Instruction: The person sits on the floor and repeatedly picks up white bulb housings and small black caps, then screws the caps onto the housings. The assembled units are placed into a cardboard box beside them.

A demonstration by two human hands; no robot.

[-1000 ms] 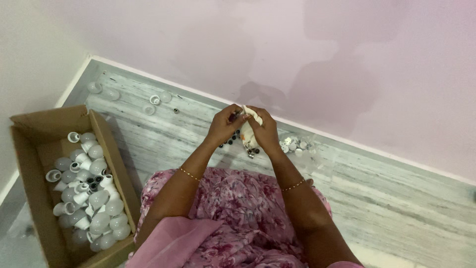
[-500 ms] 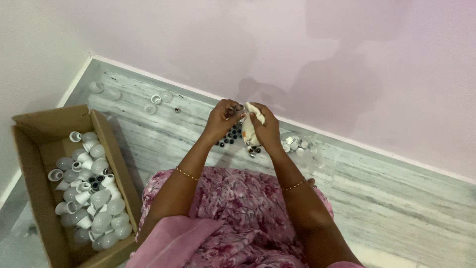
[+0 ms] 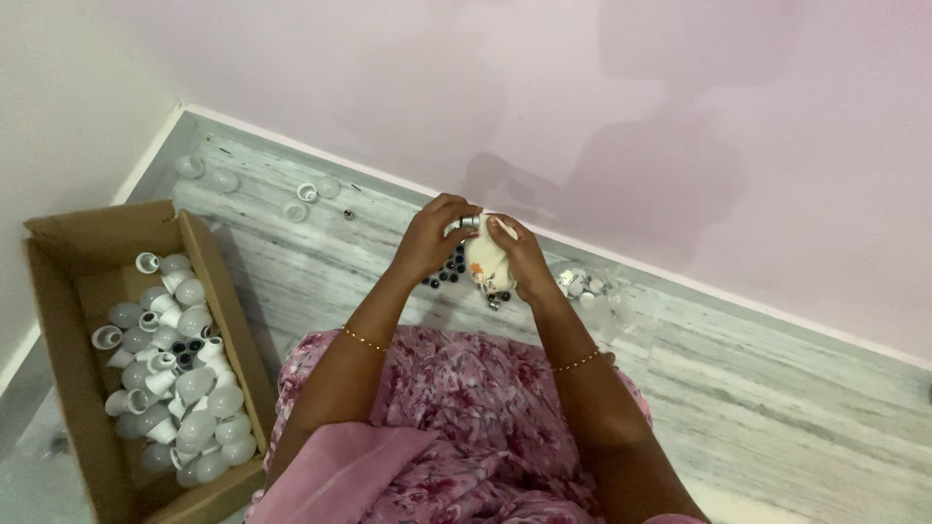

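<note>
- the left hand [image 3: 434, 236] and the right hand [image 3: 519, 254] are meeting in front of the person, over the grey streaked floor [image 3: 777, 388] near the foot of the pink wall [image 3: 621, 107].
- the right hand is closing around a white bulb shell [image 3: 482, 260] with a small orange mark, fingers wrapped over its far side; the shell is sitting between the two hands, tilted, its neck pointing toward the left hand.
- the left hand's fingertips are pinching a small silver metal cap [image 3: 469, 222] at the top of the shell; the cap is touching the shell's neck.
- compared with half a second ago, the hands are staying in nearly the same spot, still pressed together; the shell is looking a little more upright, and the silver cap is showing more plainly at its top.
- a scatter of small dark caps [image 3: 449, 272] is lying on the floor just beneath the hands, unchanged from before.
- a clear bag of small parts [image 3: 587, 288] is resting to the right of the hands, by the wall.
- a cardboard box [image 3: 78, 243] is standing at the left, well apart, filled with white bulb shells [image 3: 184, 388].
- a few loose shells [image 3: 209, 177] are lying near the corner, as earlier.
</note>
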